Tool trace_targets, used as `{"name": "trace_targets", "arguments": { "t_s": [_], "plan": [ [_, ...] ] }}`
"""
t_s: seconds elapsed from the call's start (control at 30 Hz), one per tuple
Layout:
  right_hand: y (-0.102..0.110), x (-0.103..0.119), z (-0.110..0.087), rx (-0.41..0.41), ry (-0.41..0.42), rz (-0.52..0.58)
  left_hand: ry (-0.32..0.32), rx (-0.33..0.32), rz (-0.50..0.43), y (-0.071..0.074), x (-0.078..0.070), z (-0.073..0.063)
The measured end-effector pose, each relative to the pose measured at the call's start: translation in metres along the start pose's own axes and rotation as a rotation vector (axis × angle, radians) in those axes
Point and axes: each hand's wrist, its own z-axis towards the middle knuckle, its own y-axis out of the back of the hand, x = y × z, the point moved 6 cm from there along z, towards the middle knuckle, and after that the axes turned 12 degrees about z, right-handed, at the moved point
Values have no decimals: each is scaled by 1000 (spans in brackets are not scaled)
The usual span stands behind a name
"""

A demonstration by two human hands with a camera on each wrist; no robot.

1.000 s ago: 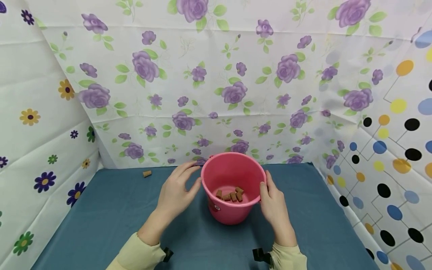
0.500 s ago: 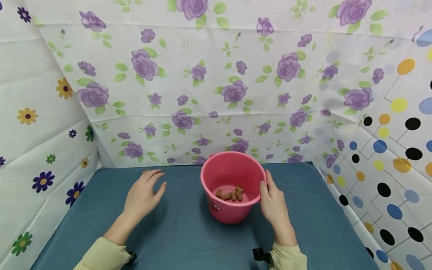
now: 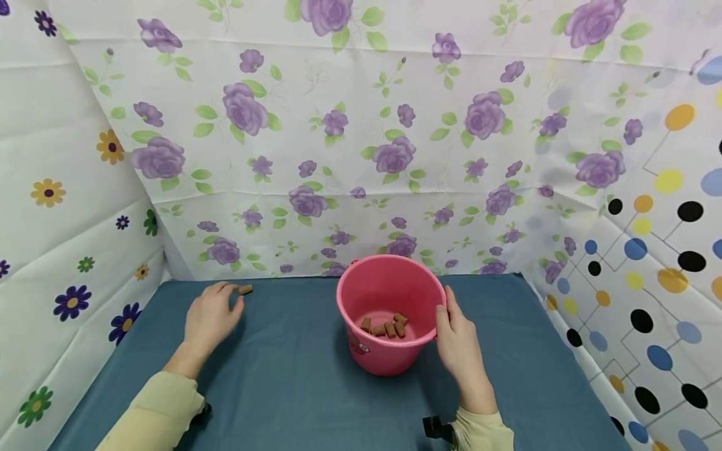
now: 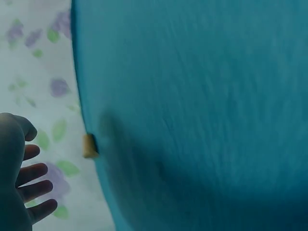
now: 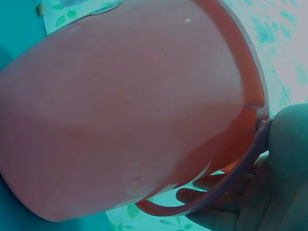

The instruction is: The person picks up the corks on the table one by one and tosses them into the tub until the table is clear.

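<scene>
A pink bucket stands upright on the cloth, several brown corks lying on its bottom. My right hand grips the bucket's rim on the right; in the right wrist view the fingers pass behind the pink handle. At the back left, one cork lies alone near the table's far edge. My left hand hovers right beside that cork, its fingers loosely bent. In the left wrist view, a gap shows between the fingers and the cork.
A dark blue-green cloth covers the table. White sheeting with purple roses hangs behind the far edge. Patterned side sheets, flowered at left and dotted at right, enclose the space.
My left hand has left the bucket's left side and travelled left to the lone cork at the back. The bucket and my right hand have stayed in place.
</scene>
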Motion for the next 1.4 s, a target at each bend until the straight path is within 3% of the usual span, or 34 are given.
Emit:
{"name": "trace_targets", "arguments": {
  "t_s": [0.2, 0.53, 0.83, 1.1, 1.4],
  "plan": [
    [0, 0, 0, 2, 6, 3, 24, 85, 47, -18, 16, 8],
    [0, 1, -1, -7, 18, -1, 79, 209, 63, -45, 25, 18],
    [0, 3, -1, -10, 27, 9, 100, 285, 74, -57, 24, 25],
    [0, 1, 0, -7, 25, 13, 125, 397, 86, -62, 20, 30],
    [0, -2, 1, -10, 22, 13, 163, 392, 91, -65, 18, 37]
  ]
}}
